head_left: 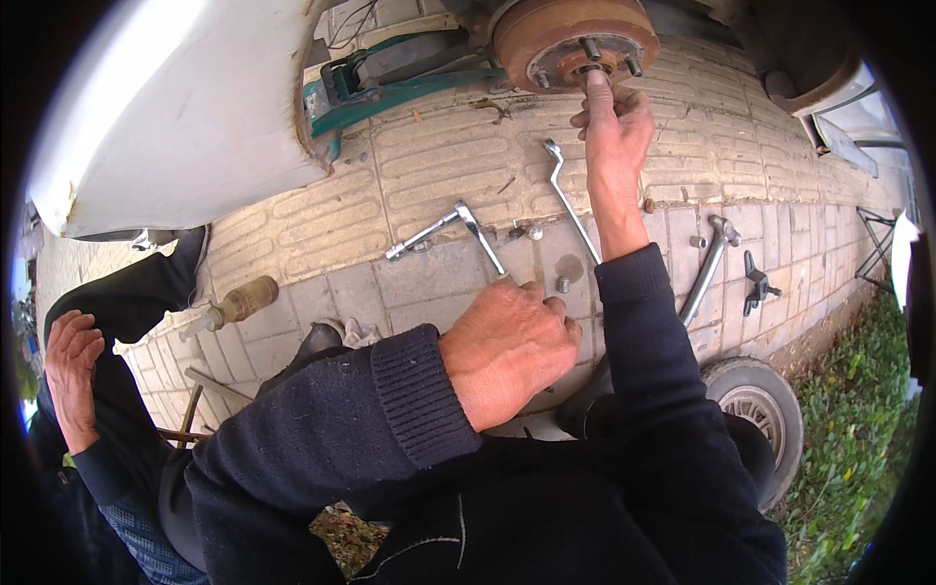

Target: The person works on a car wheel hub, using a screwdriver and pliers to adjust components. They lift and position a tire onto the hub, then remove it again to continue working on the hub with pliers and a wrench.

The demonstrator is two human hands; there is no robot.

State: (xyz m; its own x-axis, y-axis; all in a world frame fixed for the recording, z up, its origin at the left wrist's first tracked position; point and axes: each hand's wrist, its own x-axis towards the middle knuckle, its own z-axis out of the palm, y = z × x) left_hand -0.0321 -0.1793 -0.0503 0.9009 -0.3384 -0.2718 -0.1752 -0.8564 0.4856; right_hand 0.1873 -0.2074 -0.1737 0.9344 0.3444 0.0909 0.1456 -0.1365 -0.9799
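Note:
A rusty brake drum with wheel studs stands at the top. My right hand reaches to its hub centre, thumb and fingers pinched at the middle opening; what they hold there is too small to make out. Lower down, my left hand is closed in a fist around the handle end of a ratchet wrench, whose long socket piece points left. Between the two hands lies a cranked ring wrench on the paving. A small metal socket lies beside my left hand.
A green jack stands left of the drum, near a white car panel. Right lie a hammer, a dark metal tool and a wheel. A brown bottle-like object and another person's hand are left.

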